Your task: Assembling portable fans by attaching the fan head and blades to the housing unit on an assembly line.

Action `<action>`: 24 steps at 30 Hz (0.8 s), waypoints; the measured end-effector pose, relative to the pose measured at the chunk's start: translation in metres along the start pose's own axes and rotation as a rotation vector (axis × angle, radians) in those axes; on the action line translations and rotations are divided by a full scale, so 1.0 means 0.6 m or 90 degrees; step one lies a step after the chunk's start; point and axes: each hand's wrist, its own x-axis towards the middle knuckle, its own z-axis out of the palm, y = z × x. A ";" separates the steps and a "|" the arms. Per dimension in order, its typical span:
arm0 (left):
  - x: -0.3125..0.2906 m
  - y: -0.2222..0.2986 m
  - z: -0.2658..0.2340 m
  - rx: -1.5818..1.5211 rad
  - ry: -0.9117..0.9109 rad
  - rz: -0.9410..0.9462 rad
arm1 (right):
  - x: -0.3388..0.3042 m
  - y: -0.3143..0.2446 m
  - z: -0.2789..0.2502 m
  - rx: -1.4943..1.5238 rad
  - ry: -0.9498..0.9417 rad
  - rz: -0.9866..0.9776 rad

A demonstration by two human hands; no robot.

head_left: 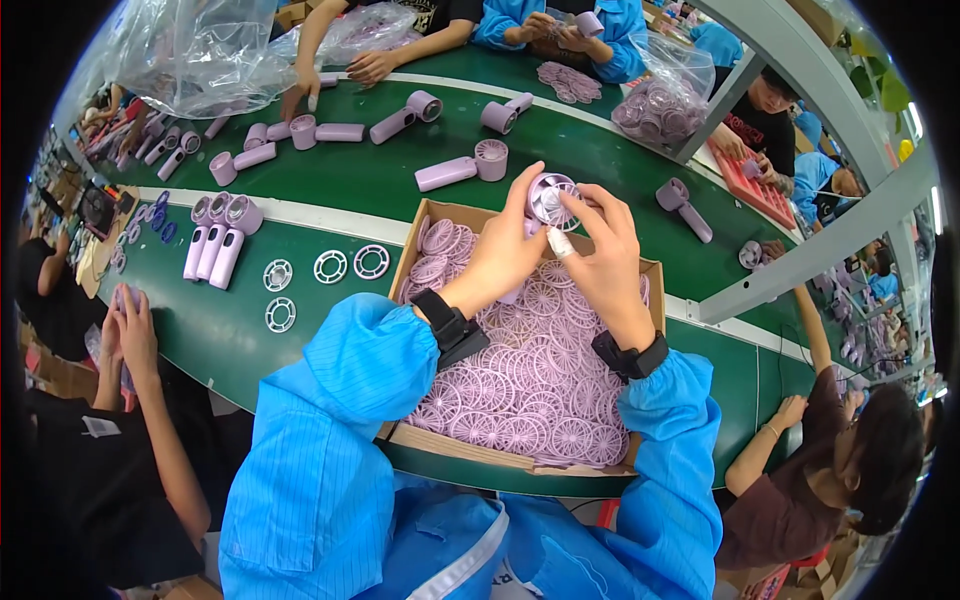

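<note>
In front of me, above a cardboard box (515, 462) full of lilac fan grilles (540, 400), I hold a lilac handheld fan (552, 200). Its round head faces me, with blades showing inside. My left hand (500, 245) grips the fan from the left, hiding most of the handle. The fingers and thumb of my right hand (605, 245) close on the right and lower rim of the head. A white covering wraps the right thumb tip. Whether a loose grille sits between the right fingers and the head cannot be made out.
Three fans (222, 240) and several ring parts (331, 266) lie left of the box. Beyond runs a green conveyor (400, 165) carrying several fans. A grey metal frame (800, 255) stands at the right. Co-workers sit on both sides and across, some handling parts.
</note>
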 end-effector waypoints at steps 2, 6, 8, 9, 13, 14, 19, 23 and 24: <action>-0.004 0.006 0.001 0.014 -0.010 0.005 | -0.001 0.000 -0.004 -0.013 0.003 -0.010; -0.004 0.018 0.008 0.044 -0.022 0.017 | 0.000 0.004 -0.012 -0.043 0.007 -0.036; -0.007 0.014 0.008 0.051 -0.018 0.013 | -0.003 0.004 -0.008 -0.049 0.001 -0.034; -0.006 0.013 0.008 0.052 -0.016 0.011 | -0.002 0.003 -0.007 -0.047 0.000 -0.035; -0.009 0.005 -0.004 0.075 0.022 0.028 | 0.006 -0.006 0.007 -0.023 0.000 -0.050; -0.008 0.002 0.003 0.053 0.026 0.051 | 0.003 -0.003 0.003 -0.046 -0.006 -0.038; -0.009 0.004 0.009 0.010 0.001 0.052 | -0.001 -0.013 -0.011 -0.104 -0.055 0.016; -0.008 0.006 -0.008 -0.040 0.011 0.069 | 0.010 0.033 -0.010 -0.159 -0.093 -0.074; -0.009 0.011 -0.015 -0.074 -0.014 0.048 | 0.016 0.038 -0.007 -0.234 -0.094 -0.117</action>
